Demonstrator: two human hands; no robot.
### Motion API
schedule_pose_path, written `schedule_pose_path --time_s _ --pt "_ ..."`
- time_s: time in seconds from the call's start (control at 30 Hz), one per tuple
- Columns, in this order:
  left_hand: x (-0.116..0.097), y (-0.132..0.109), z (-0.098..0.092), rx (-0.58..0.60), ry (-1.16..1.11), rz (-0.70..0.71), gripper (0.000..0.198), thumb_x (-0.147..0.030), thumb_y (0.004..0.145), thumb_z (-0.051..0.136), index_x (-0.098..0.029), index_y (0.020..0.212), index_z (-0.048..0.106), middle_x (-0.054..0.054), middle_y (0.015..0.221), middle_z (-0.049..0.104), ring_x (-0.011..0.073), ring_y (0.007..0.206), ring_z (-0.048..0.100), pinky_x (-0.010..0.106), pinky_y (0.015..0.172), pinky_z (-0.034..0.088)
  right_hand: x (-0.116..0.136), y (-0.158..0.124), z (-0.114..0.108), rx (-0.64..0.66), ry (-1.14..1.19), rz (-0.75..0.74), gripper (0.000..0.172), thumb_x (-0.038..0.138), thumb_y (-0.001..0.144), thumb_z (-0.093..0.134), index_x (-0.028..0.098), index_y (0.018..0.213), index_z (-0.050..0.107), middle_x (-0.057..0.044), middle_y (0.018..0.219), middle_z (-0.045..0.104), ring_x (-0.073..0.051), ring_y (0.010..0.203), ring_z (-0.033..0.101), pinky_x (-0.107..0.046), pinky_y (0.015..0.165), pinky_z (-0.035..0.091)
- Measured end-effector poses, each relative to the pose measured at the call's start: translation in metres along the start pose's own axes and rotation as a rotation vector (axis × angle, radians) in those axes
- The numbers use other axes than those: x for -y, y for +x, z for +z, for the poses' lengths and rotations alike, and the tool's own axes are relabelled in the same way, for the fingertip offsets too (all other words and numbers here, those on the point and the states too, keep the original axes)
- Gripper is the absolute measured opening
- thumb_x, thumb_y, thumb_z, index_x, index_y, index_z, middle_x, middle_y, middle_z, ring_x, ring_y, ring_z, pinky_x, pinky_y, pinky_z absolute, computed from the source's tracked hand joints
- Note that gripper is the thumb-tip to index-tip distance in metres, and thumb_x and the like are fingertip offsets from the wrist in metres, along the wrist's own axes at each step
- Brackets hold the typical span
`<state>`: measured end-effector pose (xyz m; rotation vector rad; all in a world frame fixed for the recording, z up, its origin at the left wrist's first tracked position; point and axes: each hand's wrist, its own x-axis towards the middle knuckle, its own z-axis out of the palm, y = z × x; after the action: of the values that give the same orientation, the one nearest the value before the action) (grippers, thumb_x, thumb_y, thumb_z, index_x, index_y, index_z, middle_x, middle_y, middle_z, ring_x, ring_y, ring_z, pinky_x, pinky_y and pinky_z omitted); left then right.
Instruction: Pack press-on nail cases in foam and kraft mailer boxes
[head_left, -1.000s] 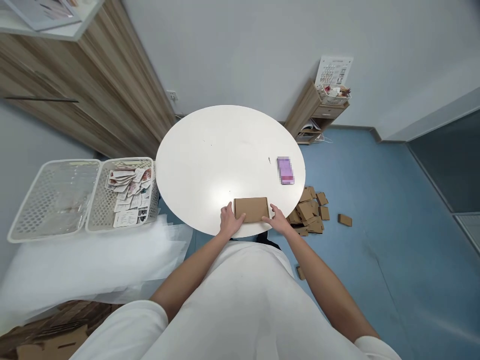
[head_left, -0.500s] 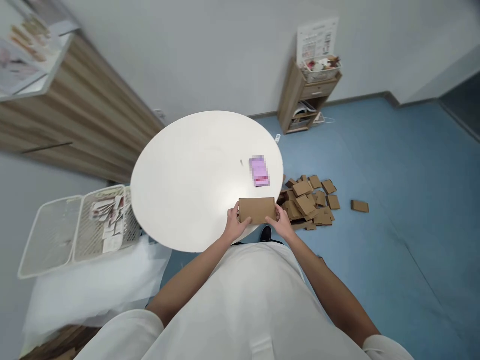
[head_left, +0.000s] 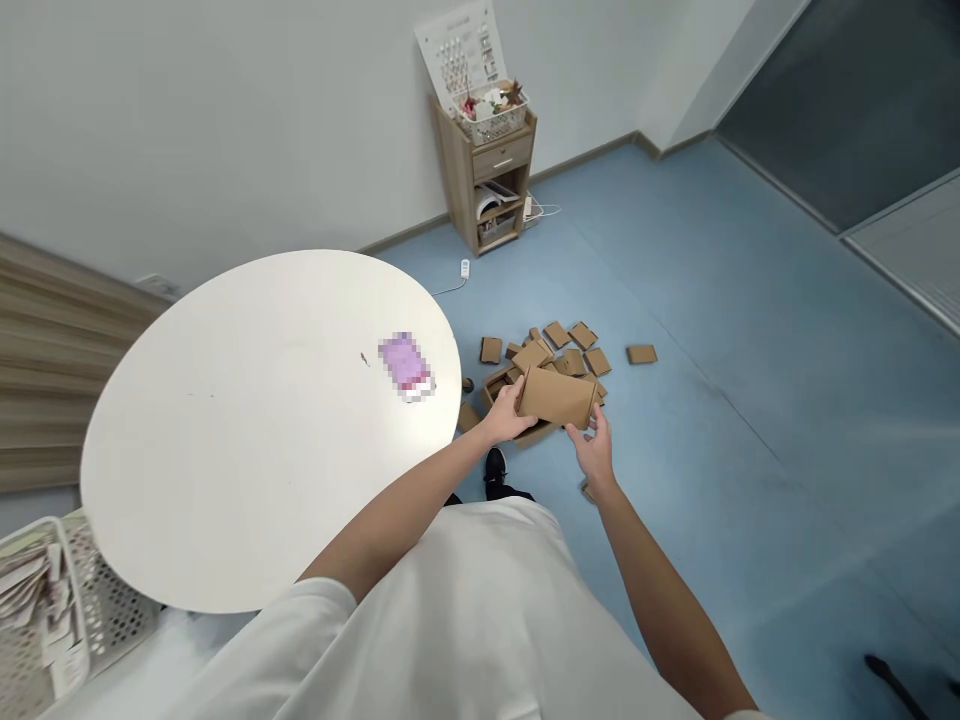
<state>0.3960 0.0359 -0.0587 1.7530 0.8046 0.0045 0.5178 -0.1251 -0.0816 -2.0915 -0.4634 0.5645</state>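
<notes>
A closed brown cardboard box (head_left: 559, 396) is held between both hands, right of the round white table (head_left: 247, 430) and above a pile of small boxes on the floor. My left hand (head_left: 508, 412) grips its left end, thumb along the near edge. At the lower right corner, my right hand (head_left: 594, 440) has its fingers on the box. The box tilts slightly down to the right. Beneath it, the pile of small cardboard boxes (head_left: 574, 362) lies partly hidden. A blurred purple item (head_left: 405, 362) rests on the table's right side.
A wooden cabinet (head_left: 459, 180) with a white basket (head_left: 495, 122) on top stands against the wall. One small box (head_left: 642, 354) lies apart on the blue floor. A white perforated basket (head_left: 112, 600) is at lower left. My shoe (head_left: 495, 467) shows below the hands.
The view has turned right. Both hands have carried the box from the table's near right edge to over the floor pile, and the box has tilted.
</notes>
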Motion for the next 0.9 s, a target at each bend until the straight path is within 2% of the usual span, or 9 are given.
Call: schedule_pose_path --time_s 0.1,0.17,0.23,0.4,0.53,0.67,0.83,0.9 --pt "-0.003 -0.006 0.004 0.02 0.139 0.039 0.088 -0.034 0.059 0.065 -0.025 0.135 0.022 0.01 0.141 0.019 0.0331 0.129 0.013 0.047 0.101 0.02 0.001 -0.001 -0.002 -0.122 -0.007 -0.085 0.057 0.039 0.069 0.052 0.02 0.122 0.039 -0.011 0.124 0.041 -0.022 0.113 0.04 -0.037 0.089 0.038" --pt "0.007 -0.02 0.003 0.022 0.22 0.01 0.081 -0.032 0.057 0.067 -0.025 0.13 0.033 0.011 0.141 0.021 0.0355 0.13 0.011 0.052 0.101 0.016 0.0 -0.005 0.003 -0.126 0.006 -0.106 0.049 0.037 0.071 0.049 0.018 0.116 0.044 -0.012 0.12 0.045 -0.021 0.109 0.043 -0.036 0.086 0.04" --pt "0.022 -0.038 -0.001 -0.022 0.23 -0.039 0.069 -0.031 0.059 0.064 -0.022 0.124 0.041 0.014 0.138 0.028 0.036 0.128 0.018 0.054 0.099 0.018 0.0 -0.013 0.011 -0.078 0.031 -0.107 0.043 0.037 0.073 0.047 0.017 0.111 0.048 -0.012 0.114 0.05 -0.02 0.101 0.048 -0.035 0.081 0.043" --pt "0.056 -0.093 -0.023 -0.212 0.068 -0.042 0.046 -0.029 0.066 0.058 -0.02 0.111 0.054 0.01 0.115 0.055 0.026 0.106 0.05 0.04 0.093 0.036 0.014 -0.035 0.042 0.184 0.128 -0.152 0.033 0.039 0.075 0.044 0.016 0.097 0.054 -0.01 0.089 0.061 -0.018 0.079 0.056 -0.034 0.073 0.046" --pt "0.066 -0.142 -0.043 -0.347 -0.044 -0.056 0.042 -0.031 0.069 0.055 -0.02 0.109 0.055 0.008 0.107 0.059 0.0221 0.088 0.058 0.035 0.077 0.045 0.045 -0.053 0.081 0.354 0.157 -0.257 0.032 0.04 0.075 0.047 0.016 0.094 0.054 -0.01 0.085 0.06 -0.018 0.075 0.056 -0.034 0.07 0.047" --pt "0.084 -0.199 -0.066 -0.507 -0.09 -0.099 0.044 -0.034 0.071 0.053 -0.019 0.113 0.053 0.008 0.104 0.06 0.0203 0.085 0.058 0.032 0.072 0.046 0.082 -0.079 0.128 0.51 0.199 -0.4 0.039 0.041 0.073 0.051 0.016 0.103 0.05 -0.008 0.084 0.059 -0.016 0.072 0.056 -0.032 0.067 0.047" --pt "0.132 -0.287 -0.094 -0.722 -0.209 -0.18 0.044 -0.037 0.073 0.052 -0.02 0.113 0.052 0.008 0.107 0.059 0.0196 0.089 0.058 0.03 0.071 0.046 0.109 -0.138 0.185 0.647 0.146 -0.493 0.036 0.045 0.072 0.052 0.017 0.096 0.054 -0.006 0.078 0.059 -0.017 0.069 0.055 -0.034 0.066 0.047" --pt "0.156 -0.324 -0.1 -0.824 -0.288 -0.211 0.041 -0.037 0.073 0.052 -0.02 0.111 0.053 0.008 0.106 0.059 0.0185 0.087 0.058 0.03 0.071 0.046 0.112 -0.17 0.205 0.76 0.107 -0.493 0.035 0.047 0.071 0.052 0.019 0.092 0.056 -0.006 0.076 0.059 -0.018 0.067 0.055 -0.035 0.064 0.048"
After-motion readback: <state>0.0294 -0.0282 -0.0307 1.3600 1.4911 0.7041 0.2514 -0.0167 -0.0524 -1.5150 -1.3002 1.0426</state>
